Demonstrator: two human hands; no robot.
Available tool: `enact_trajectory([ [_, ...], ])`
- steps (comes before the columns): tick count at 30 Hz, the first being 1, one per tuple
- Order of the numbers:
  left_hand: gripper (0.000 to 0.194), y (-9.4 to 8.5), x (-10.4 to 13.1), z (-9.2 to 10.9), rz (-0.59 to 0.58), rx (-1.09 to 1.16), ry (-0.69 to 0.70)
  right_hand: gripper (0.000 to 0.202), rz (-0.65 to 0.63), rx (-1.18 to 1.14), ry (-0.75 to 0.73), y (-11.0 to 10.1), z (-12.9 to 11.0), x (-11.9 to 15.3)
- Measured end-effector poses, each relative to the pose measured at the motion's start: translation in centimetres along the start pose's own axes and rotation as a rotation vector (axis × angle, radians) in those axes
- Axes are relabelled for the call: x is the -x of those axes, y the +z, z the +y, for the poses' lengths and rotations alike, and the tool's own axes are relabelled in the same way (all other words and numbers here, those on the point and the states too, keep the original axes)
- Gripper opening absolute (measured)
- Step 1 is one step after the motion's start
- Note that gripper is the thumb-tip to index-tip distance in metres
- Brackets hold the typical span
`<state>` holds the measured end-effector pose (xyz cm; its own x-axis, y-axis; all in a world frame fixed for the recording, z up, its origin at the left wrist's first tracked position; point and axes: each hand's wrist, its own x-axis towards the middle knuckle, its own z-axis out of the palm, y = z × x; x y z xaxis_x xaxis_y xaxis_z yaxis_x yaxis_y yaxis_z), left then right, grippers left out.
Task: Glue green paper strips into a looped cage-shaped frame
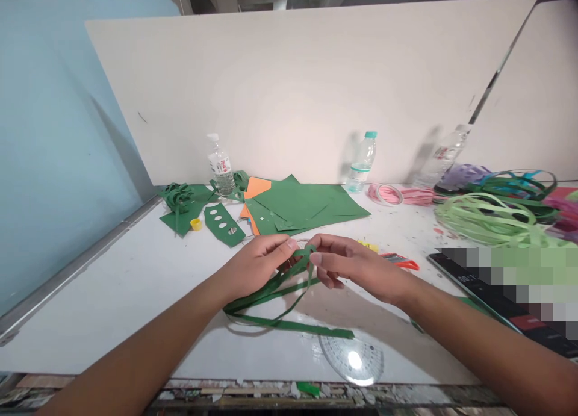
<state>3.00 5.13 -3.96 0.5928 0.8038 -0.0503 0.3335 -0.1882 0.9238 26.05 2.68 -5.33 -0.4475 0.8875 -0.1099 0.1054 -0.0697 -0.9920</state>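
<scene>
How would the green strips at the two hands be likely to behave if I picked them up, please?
The green strips would probably flop rather than hold straight, since they bend into loops near the left hand. They look light, being thin and narrow. They might also crease easily where the right hand pinches one.

A clear, teal-capped plastic bottle [362, 163] stands right of the middle. A flat black phone [479, 295] lies lower right.
</scene>
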Motion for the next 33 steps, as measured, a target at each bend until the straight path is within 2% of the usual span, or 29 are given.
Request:
enact_trajectory([
  [9, 0.047, -0.6, -0.5, -0.8, -0.013, 0.121, 0.005, 0.024, -0.025, -0.290, -0.041, 0.3, -0.4, 0.4],
  [15, 0.059, -1.4, -0.5, -0.6, -0.120, 0.149, -0.061, 0.025, -0.006, -0.451, -0.027, 0.4, -0.5, 0.4],
  [19, 0.058, -2.1, -0.3, -0.1, -0.180, 0.191, -0.098, 0.026, 0.029, -0.490, -0.029, 0.1, -0.2, 0.2],
  [25, 0.060, -3.0, 0.0, 0.7, -0.166, 0.188, -0.110, 0.024, 0.036, -0.496, 0.004, -0.1, -0.2, -0.2],
  [30, 0.064, -3.1, 0.0, 0.5, -0.209, 0.184, -0.115, 0.025, 0.047, -0.493, 0.023, -0.2, -0.1, -0.5],
  [33, 0.058, -2.9, 0.0, 0.3, -0.201, 0.152, -0.097, 0.026, 0.054, -0.492, 0.022, -0.2, -0.1, -0.5],
])
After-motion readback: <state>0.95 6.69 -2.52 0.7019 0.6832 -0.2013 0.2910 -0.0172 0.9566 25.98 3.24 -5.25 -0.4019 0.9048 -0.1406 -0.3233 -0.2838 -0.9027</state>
